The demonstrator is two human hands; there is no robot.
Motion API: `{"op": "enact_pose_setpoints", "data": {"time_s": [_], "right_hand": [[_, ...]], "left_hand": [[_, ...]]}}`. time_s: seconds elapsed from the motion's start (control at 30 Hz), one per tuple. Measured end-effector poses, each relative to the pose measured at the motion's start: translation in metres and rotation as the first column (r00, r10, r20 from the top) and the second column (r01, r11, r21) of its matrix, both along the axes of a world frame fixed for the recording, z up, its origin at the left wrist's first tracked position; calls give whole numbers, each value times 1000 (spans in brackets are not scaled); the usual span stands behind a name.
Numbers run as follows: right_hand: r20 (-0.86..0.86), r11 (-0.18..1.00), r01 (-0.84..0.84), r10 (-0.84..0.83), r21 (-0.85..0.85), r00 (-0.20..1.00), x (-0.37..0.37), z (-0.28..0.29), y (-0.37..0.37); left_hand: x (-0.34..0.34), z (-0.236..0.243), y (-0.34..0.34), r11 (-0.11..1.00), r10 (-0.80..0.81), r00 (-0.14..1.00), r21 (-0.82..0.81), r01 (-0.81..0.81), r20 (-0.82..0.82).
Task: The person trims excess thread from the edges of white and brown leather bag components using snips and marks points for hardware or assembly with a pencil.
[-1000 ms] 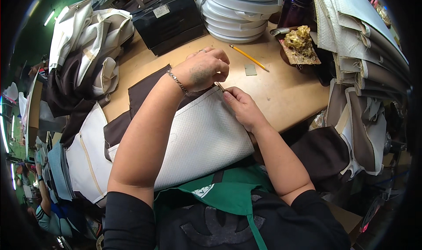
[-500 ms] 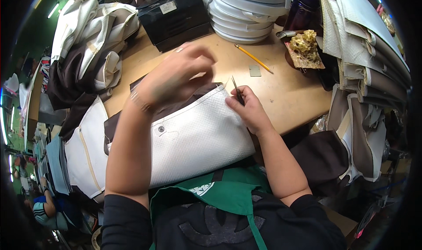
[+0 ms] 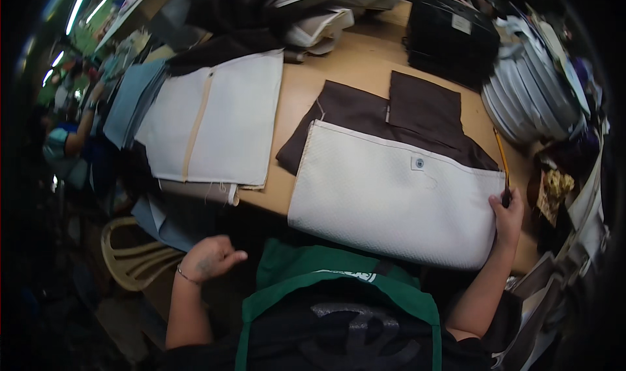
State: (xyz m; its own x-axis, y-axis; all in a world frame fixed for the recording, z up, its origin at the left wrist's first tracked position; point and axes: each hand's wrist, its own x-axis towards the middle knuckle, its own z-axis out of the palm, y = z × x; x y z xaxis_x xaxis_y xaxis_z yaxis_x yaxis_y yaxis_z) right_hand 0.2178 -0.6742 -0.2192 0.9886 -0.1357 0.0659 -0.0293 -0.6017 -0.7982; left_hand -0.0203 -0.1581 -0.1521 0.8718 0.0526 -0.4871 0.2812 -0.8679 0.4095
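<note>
My right hand [image 3: 510,213] is closed at the right end of a white quilted fabric piece [image 3: 391,198], with dark small snips [image 3: 506,197] in its grip. The white piece has a stitched upper edge and a round metal snap [image 3: 419,163] on a small square patch. Dark brown lining [image 3: 352,110] spreads from behind it over the table. Off the table's near edge, at lower left, my left hand [image 3: 210,259] hangs apart from the work. Its thumb sticks out from loosely bent fingers, and no object shows in it.
White panels with a tan strip [image 3: 195,123] lie left on the wooden table [image 3: 352,54]. A black box [image 3: 450,38], white rolls [image 3: 531,90] and a yellow pencil [image 3: 501,152] are at the right. A beige chair [image 3: 120,253] stands lower left; another person [image 3: 75,139] is beyond.
My left hand has left the fabric area and moved down to the left, past the table edge. The view has swung left. My right hand stays at the white piece's corner with the snips.
</note>
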Motion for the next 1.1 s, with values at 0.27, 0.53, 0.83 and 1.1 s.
{"op": "enact_pose_setpoints", "data": {"time_s": [0.27,0.53,0.83,1.1], "right_hand": [[2,820,50,-63,570,998,-23,-6,22],[138,820,119,-234,560,962,-50,-7,22],[270,950,313,-302,3,914,-54,-35,-41],[315,953,302,-290,12,904,-49,-35,-37]], "left_hand": [[135,14,-98,937,-44,732,-225,266,680],[195,-35,-75,975,201,739,-208,-83,644],[176,-22,-61,578,433,899,-786,-220,67],[219,-29,-95,986,49,989,-164,-25,140]]}}
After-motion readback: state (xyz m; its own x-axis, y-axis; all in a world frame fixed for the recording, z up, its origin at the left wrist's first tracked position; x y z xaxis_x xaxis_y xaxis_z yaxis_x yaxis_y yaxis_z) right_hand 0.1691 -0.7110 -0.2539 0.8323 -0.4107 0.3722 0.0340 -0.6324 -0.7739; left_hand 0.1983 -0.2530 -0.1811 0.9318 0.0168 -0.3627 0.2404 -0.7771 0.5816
